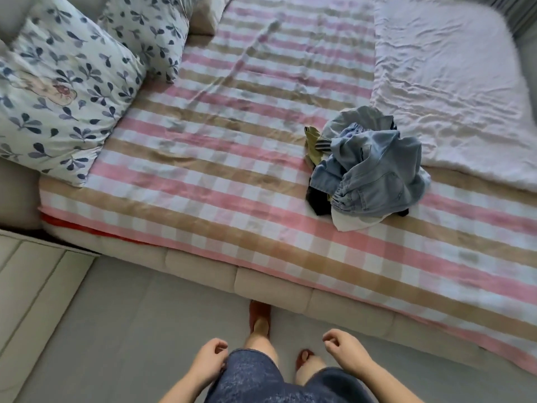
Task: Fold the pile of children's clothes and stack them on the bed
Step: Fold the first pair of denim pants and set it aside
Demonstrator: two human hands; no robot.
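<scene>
- With nothing folded so far, the person stands at the bed's (203,199) near edge. The left hand (207,363) and right hand (347,351) are low, fingers loosely curled, both empty.
- The pile of clothes (364,164) sits crumpled toward the bed's right side, touching the near edge of a white blanket (453,82) and well apart from both hands.
- A denim piece (380,181) lies on top. An olive item (312,141) and a black item (319,202) poke out on the side toward the pillows (64,91).
- Judgement: the step in hand is the first reach. Take the denim piece alone, from the top, by waistband or hem.
- Lift it straight up and shake it loose so tangled legs don't drag smaller items along.
- The bare checked sheet between pile and pillows looks best for spreading flat.
- Start the stack close to the near edge, apart from the pile, so folded and unfolded don't mix.
</scene>
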